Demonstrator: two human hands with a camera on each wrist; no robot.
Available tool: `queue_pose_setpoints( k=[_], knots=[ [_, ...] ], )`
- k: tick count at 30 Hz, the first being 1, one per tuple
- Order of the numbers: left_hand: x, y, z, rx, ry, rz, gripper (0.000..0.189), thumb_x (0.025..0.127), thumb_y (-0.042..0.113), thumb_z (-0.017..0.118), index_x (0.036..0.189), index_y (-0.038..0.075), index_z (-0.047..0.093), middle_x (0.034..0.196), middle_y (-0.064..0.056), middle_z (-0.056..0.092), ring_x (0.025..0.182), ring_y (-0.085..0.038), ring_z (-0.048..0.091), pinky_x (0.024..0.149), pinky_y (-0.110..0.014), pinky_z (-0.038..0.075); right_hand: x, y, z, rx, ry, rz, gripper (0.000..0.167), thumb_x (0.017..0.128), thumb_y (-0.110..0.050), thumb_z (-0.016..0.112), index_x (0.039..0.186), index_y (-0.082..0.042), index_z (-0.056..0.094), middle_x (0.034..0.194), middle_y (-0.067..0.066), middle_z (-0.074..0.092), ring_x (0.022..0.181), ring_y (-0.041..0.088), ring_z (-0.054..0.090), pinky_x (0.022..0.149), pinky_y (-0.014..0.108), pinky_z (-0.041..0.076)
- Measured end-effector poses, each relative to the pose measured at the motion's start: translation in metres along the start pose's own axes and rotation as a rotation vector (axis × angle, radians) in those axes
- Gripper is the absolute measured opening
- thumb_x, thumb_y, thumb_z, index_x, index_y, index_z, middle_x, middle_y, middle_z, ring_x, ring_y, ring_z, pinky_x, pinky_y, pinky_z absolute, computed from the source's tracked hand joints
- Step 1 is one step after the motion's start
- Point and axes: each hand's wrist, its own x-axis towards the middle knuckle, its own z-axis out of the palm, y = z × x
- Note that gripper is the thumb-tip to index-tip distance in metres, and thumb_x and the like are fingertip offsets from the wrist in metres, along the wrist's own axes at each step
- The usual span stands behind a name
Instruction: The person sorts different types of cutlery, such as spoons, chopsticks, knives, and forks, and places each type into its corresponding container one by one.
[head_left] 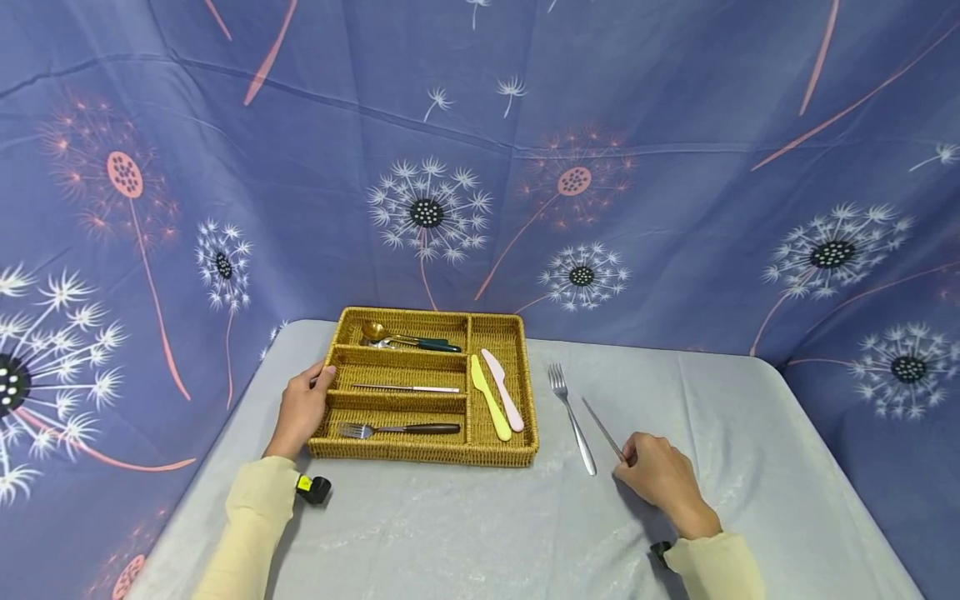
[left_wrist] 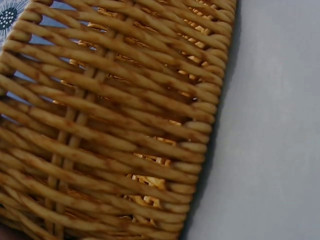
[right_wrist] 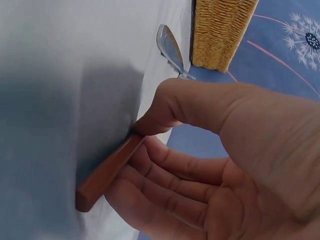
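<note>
A woven cutlery tray (head_left: pixel 498 454) sits on the table, its compartments holding several utensils. My left hand (head_left: pixel 300 412) grips the tray's left rim, thumb over the edge; the left wrist view shows the wicker wall (left_wrist: pixel 115 125) up close. To the right of the tray lies a silver fork (head_left: pixel 573 421), tines pointing away. Beside it my right hand (head_left: pixel 660 471) pinches a slim, stick-like utensil (head_left: pixel 603 429) with a brown, square-ended handle (right_wrist: pixel 107 175), low over the cloth. Its exact kind cannot be told.
In the tray lie a yellow knife (head_left: pixel 490 400), a pink knife (head_left: pixel 502 390), a dark-handled fork (head_left: pixel 408 429), a thin pink-ended utensil (head_left: pixel 420 388), and dark-green-handled cutlery (head_left: pixel 427 343) at the back. A pale cloth covers the table (head_left: pixel 450 533); a blue dandelion-print curtain (head_left: pixel 675 108) hangs behind.
</note>
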Motion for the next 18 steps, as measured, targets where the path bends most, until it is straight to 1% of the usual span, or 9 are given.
queue_pose_setpoints(
  k=[6,10,14,18],
  knots=[
    [0.000,0.000,0.000,-0.003,-0.009,-0.002,0.062,0.118,0.044,0.039,0.167,0.007,0.038,0.164,-0.027,0.044,0.153,-0.045,0.039,0.126,-0.062,0.032,-0.012,0.007,-0.006,-0.001,-0.030,0.026,0.011,0.079,-0.007,0.076,0.081,-0.011,0.065,0.071,-0.004,0.062,0.063,0.016,0.055,0.056,0.037,0.045],
    [0.000,0.000,0.000,-0.002,-0.012,-0.005,0.063,0.117,0.046,0.039,0.167,0.008,0.037,0.163,-0.028,0.044,0.153,-0.046,0.039,0.125,-0.063,0.032,-0.013,0.007,-0.014,-0.010,-0.048,0.039,0.011,0.081,-0.009,0.077,0.085,-0.009,0.066,0.074,-0.003,0.064,0.063,0.017,0.057,0.056,0.039,0.046],
    [0.000,0.001,-0.001,-0.011,-0.011,0.000,0.062,0.118,0.045,0.039,0.167,0.008,0.037,0.164,-0.027,0.043,0.154,-0.045,0.038,0.125,-0.063,0.032,-0.010,0.002,-0.023,-0.027,-0.017,0.008,0.011,0.082,-0.010,0.076,0.087,-0.010,0.066,0.077,-0.003,0.065,0.063,0.017,0.056,0.055,0.039,0.045],
    [0.000,0.000,-0.001,-0.019,-0.013,0.008,0.061,0.118,0.043,0.039,0.167,0.007,0.038,0.164,-0.027,0.044,0.154,-0.045,0.039,0.126,-0.061,0.031,-0.003,-0.010,-0.031,-0.040,0.032,-0.048,0.009,0.080,-0.010,0.072,0.086,-0.012,0.065,0.074,-0.004,0.061,0.062,0.017,0.053,0.054,0.037,0.042]
  ],
)
